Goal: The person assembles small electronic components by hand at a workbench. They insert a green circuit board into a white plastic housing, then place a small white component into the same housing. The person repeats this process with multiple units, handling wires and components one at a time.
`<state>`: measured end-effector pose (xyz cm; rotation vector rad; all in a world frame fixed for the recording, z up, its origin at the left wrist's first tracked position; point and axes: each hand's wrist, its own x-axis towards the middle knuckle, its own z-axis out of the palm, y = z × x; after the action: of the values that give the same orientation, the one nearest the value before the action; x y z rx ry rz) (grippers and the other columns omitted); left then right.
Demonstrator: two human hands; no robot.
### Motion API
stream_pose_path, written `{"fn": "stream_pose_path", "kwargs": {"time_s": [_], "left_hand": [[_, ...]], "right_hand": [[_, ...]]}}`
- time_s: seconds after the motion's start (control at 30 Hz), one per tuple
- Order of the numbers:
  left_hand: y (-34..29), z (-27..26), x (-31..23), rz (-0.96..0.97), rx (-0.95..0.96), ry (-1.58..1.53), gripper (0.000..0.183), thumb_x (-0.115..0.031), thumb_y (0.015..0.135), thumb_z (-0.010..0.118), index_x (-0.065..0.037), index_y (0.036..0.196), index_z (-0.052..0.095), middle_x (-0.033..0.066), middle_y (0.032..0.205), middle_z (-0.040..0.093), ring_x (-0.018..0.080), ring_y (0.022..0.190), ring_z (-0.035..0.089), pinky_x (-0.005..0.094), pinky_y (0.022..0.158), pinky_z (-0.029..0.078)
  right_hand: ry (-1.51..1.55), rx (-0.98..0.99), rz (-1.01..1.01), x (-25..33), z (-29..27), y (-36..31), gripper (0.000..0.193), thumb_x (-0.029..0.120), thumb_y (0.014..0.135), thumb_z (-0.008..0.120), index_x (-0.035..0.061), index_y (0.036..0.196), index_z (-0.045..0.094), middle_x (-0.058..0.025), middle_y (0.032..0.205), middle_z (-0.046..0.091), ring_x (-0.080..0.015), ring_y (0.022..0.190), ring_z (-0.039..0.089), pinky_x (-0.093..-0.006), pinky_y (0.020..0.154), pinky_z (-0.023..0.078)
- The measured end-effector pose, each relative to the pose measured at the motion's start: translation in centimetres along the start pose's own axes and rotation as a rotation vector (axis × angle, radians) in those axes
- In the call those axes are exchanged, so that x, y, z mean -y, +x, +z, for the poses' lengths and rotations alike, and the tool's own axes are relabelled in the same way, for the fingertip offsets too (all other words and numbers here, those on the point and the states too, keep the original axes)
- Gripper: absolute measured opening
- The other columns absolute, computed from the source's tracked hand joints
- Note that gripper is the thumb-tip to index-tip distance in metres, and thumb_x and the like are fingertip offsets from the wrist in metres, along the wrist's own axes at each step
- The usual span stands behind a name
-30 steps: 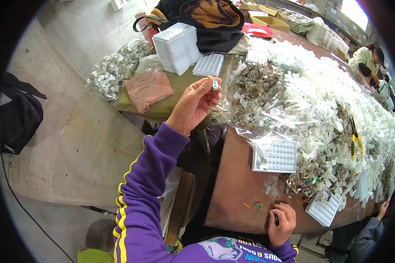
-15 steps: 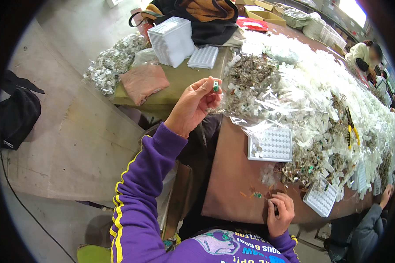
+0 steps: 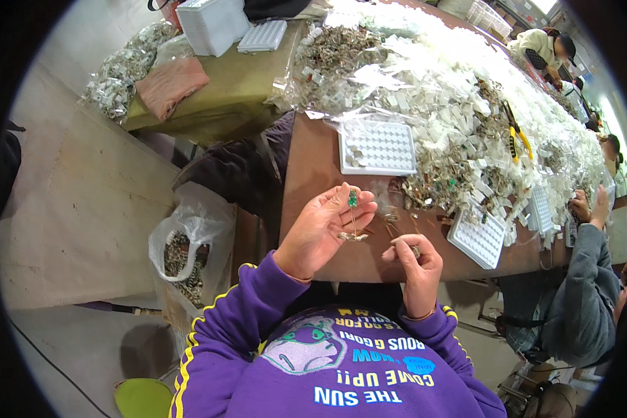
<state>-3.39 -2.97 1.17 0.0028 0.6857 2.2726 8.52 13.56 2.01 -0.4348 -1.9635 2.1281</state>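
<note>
My left hand pinches a small green circuit board between thumb and forefinger, palm turned up. Thin wires run down from the board to a small silvery piece at the fingers. Close by on the right, my right hand has its thumb and fingers closed on a thin pronged tool that looks like tweezers. The tool points away from me over the brown table. A white tray with round pockets, holding a few silvery discs in one corner, lies beyond my hands.
White and silvery small parts are heaped across the table. Yellow-handled pliers lie on the heap. Another pocketed tray sits at the right edge, near a co-worker's grey sleeve. A plastic bag of parts stands at left.
The view has shifted, so the table sits higher and further left. My left hand has come down and in with the board, towards my right hand, which is now raised beside it.
</note>
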Motion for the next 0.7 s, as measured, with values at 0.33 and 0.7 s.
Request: {"fn": "stream_pose_path", "kwargs": {"time_s": [0.33,0.7], "left_hand": [[-2.5,1.9,3.9,0.01,-0.03,-0.048,0.025,-0.03,0.102,0.055,-0.007,0.111,0.061,0.0107,0.124,0.063,0.0237,0.119,0.059,0.0362,0.104,0.048],[-2.8,1.9,4.0,0.047,0.008,-0.058,0.026,-0.03,0.101,0.055,-0.006,0.109,0.06,0.0097,0.117,0.065,0.0208,0.113,0.063,0.0327,0.098,0.052]], "right_hand": [[0.271,0.143,0.196,0.4,0.3,-1.9,0.013,0.013,0.099,0.057,0.0015,0.102,0.063,-0.0054,0.08,0.068,-0.0106,0.073,0.064,-0.0226,0.07,0.049],[0.168,0.127,0.081,0.4,0.5,-2.3,0.014,0.01,0.099,0.057,-0.0008,0.107,0.063,-0.0056,0.082,0.067,-0.0095,0.073,0.063,-0.0226,0.069,0.05]]}}
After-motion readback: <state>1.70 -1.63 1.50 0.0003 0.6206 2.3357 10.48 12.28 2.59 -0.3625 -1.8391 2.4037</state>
